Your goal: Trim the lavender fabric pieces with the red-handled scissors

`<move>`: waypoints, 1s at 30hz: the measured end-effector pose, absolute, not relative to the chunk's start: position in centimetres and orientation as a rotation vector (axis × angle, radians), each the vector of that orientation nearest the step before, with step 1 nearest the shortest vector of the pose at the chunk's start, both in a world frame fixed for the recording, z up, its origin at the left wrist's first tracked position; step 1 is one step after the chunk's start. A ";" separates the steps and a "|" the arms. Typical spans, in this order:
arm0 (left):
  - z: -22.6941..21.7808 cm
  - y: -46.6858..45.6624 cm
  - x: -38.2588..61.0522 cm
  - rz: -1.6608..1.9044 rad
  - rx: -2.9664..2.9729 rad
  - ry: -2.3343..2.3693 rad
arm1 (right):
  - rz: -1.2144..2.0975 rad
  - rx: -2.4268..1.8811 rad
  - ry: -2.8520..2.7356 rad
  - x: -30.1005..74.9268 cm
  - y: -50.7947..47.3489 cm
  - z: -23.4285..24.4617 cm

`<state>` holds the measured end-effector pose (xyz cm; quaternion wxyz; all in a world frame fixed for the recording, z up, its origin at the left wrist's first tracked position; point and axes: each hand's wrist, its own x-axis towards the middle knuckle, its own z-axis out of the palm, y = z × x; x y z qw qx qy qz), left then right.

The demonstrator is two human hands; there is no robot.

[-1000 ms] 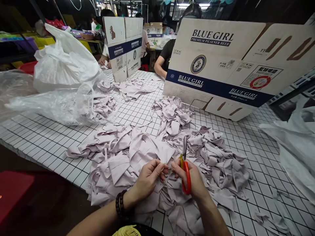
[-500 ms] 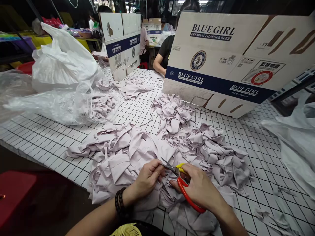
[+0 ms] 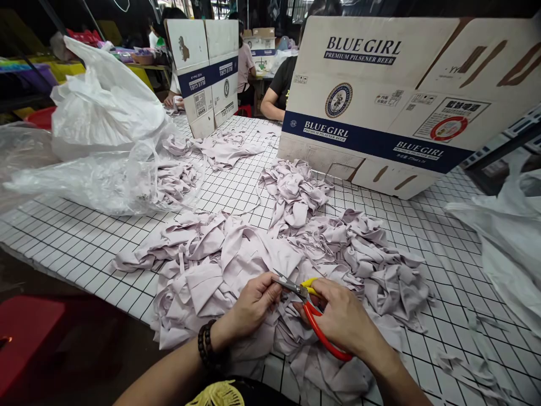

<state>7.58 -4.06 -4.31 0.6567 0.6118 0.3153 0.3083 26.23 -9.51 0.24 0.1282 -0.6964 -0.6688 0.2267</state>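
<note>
My right hand (image 3: 344,318) grips red and yellow scissors (image 3: 315,318), their blades slightly apart and pointing left toward my left hand. My left hand (image 3: 253,304), with a dark bead bracelet at the wrist, pinches a pale lilac fabric piece (image 3: 270,290) right at the blade tips. Both hands hover over a big heap of lilac fabric pieces (image 3: 253,259) spread on the white grid-patterned table (image 3: 63,237). A crumpled pile of the same fabric (image 3: 380,265) lies to the right of my hands.
A large Blue Girl cardboard sheet (image 3: 380,101) stands at the back right, a smaller one (image 3: 207,73) at the back centre. White and clear plastic bags (image 3: 101,129) lie left, another bag (image 3: 507,237) right. People sit behind the cardboard, one in a black shirt (image 3: 283,84).
One second ago the scissors stood upright in my right hand; they have since tipped over to point left at the fabric pinched by my left hand. The view shifted slightly.
</note>
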 end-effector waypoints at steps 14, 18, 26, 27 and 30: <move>-4.4 -3.9 7.4 0.660 1.300 0.685 | 0.789 -2.002 -1.915 26.1 -9.7 0.2; -4.5 -3.8 7.2 0.660 1.309 0.693 | 0.778 -1.976 -1.928 25.9 -9.8 0.4; -4.3 -3.8 7.0 0.677 1.417 0.724 | 0.801 -1.980 -1.893 25.4 -10.0 0.5; -4.3 -3.8 7.0 0.677 1.425 0.725 | 0.801 -1.984 -1.888 25.4 -10.0 0.5; -4.2 -3.8 6.9 0.673 1.440 0.724 | 0.807 -1.994 -1.871 25.4 -9.9 0.3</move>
